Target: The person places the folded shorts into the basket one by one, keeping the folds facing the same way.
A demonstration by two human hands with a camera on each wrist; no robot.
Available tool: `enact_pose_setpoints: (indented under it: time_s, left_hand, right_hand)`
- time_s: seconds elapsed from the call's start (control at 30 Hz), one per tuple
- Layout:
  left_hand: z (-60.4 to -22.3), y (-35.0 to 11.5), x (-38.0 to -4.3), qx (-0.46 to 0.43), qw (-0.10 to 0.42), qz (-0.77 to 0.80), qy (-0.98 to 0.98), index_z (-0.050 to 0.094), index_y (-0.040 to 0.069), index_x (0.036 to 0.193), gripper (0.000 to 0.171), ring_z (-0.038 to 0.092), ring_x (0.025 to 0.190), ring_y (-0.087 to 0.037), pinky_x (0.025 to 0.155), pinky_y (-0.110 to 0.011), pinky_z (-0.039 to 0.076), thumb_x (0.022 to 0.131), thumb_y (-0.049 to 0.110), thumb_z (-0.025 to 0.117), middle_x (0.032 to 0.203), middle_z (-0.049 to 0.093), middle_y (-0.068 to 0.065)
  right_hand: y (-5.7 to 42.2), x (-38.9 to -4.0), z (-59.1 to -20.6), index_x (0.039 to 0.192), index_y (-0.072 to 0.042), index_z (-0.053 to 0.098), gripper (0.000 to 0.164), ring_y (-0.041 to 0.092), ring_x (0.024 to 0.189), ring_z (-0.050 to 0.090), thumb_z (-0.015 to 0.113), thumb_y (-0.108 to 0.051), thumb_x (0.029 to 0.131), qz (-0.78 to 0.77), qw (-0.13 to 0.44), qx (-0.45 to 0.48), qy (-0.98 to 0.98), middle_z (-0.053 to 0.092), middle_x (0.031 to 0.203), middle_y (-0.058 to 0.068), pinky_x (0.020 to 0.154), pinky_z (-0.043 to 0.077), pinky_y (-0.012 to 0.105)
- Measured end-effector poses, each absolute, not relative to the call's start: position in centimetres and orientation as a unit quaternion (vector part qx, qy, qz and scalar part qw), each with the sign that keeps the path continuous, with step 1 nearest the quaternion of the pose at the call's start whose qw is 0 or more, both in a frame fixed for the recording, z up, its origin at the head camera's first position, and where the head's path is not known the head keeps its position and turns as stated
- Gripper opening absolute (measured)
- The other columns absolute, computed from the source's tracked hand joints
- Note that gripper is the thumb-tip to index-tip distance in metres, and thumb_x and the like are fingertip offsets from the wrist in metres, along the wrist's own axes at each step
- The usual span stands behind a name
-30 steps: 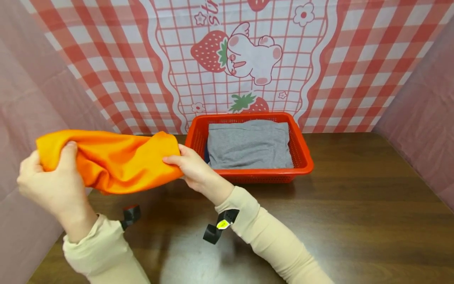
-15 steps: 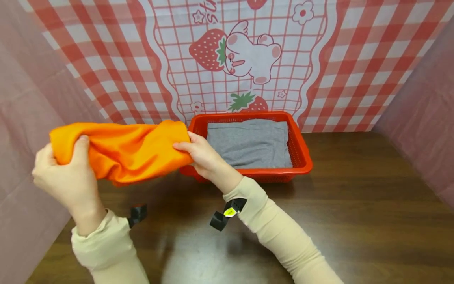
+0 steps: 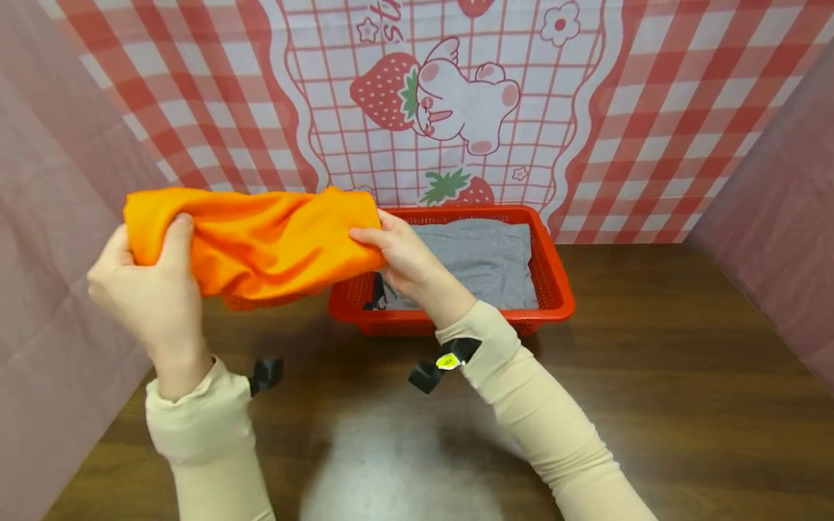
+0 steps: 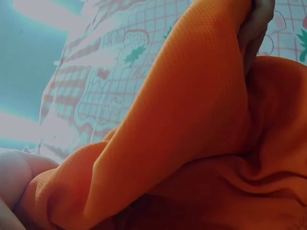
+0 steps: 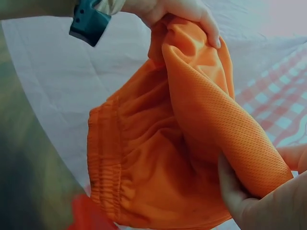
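Observation:
A folded orange garment with a gathered elastic waistband, which looks like shorts [image 3: 260,239], hangs in the air between both hands. At its left end the left hand [image 3: 153,289] grips it, thumb on the near face. The right hand [image 3: 410,257] pinches the right end between thumb and fingers. In the right wrist view the waistband [image 5: 105,163] hangs down below the fold. Behind the right hand stands a red plastic basket [image 3: 557,289], with a folded grey cloth garment [image 3: 482,260] lying in it. The right hand and forearm cover part of the basket's front rim.
The basket stands on a brown wooden table [image 3: 651,347] against a red-and-white checked backdrop [image 3: 664,108]. Pink cloth walls [image 3: 59,239] close off both sides. Something dark [image 3: 378,289] shows in the basket's left end, beside the grey garment.
Both hands have moved up and to the right, carrying the orange shorts closer to the basket. Their right end now overlaps the basket's left side in the head view. Basket and grey garment stay put.

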State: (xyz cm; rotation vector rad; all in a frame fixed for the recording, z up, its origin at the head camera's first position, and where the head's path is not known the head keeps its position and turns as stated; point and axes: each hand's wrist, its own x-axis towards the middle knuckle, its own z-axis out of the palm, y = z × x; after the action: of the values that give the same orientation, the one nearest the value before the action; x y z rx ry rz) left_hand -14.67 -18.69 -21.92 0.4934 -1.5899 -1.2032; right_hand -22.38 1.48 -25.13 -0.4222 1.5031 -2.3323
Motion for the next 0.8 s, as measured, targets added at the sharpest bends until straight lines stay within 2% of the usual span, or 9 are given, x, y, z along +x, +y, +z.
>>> enact_pose_setpoints:
  time_s: [0.3, 0.47, 0.6, 0.8]
  left_hand:
    - [-21.0, -17.4, -16.1, 0.156, 0.496, -0.522, -0.676, 0.067, 0.021, 0.069, 0.011, 0.043, 0.057, -0.007, 0.056, -0.019, 0.034, 0.069, 0.027, 0.076, 0.06, 0.051, 0.01]
    - [-20.7, -16.5, -17.0, 0.124, 0.468, -0.533, -0.694, 0.067, 0.019, 0.07, 0.012, 0.043, 0.058, -0.008, 0.055, -0.02, 0.033, 0.07, 0.027, 0.076, 0.06, 0.05, 0.008]
    - [-20.3, -15.7, -18.1, 0.097, 0.442, -0.543, -0.707, 0.069, 0.014, 0.077, 0.016, 0.044, 0.059, -0.009, 0.055, -0.02, 0.035, 0.072, 0.029, 0.074, 0.063, 0.051, 0.007]
    - [-20.0, -14.4, -19.3, 0.058, 0.409, -0.565, -0.714, 0.071, 0.009, 0.093, 0.029, 0.05, 0.064, -0.012, 0.059, -0.019, 0.043, 0.074, 0.031, 0.073, 0.072, 0.056, 0.003]
  right_hand:
    - [4.3, -23.0, -23.5, 0.128, 0.0, 0.042, 0.037, 0.015, 0.078, 0.058, 0.047, -0.006, 0.092, -0.81, 0.129, -0.151, 0.552, 0.054, 0.096, 0.006, 0.072, 0.052, 0.023]
    - [5.8, -23.4, -22.9, 0.127, 0.002, 0.041, 0.036, 0.014, 0.077, 0.056, 0.045, -0.003, 0.092, -0.816, 0.107, -0.155, 0.546, 0.051, 0.095, 0.005, 0.069, 0.051, 0.021]
    - [7.1, -23.7, -22.4, 0.124, 0.003, 0.042, 0.033, 0.013, 0.074, 0.055, 0.045, -0.001, 0.091, -0.825, 0.082, -0.149, 0.538, 0.051, 0.092, 0.005, 0.065, 0.051, 0.021]
    - [9.1, -24.1, -21.8, 0.125, 0.0, 0.042, 0.036, 0.016, 0.076, 0.056, 0.046, -0.001, 0.09, -0.829, 0.058, -0.136, 0.539, 0.05, 0.094, 0.006, 0.067, 0.052, 0.021]
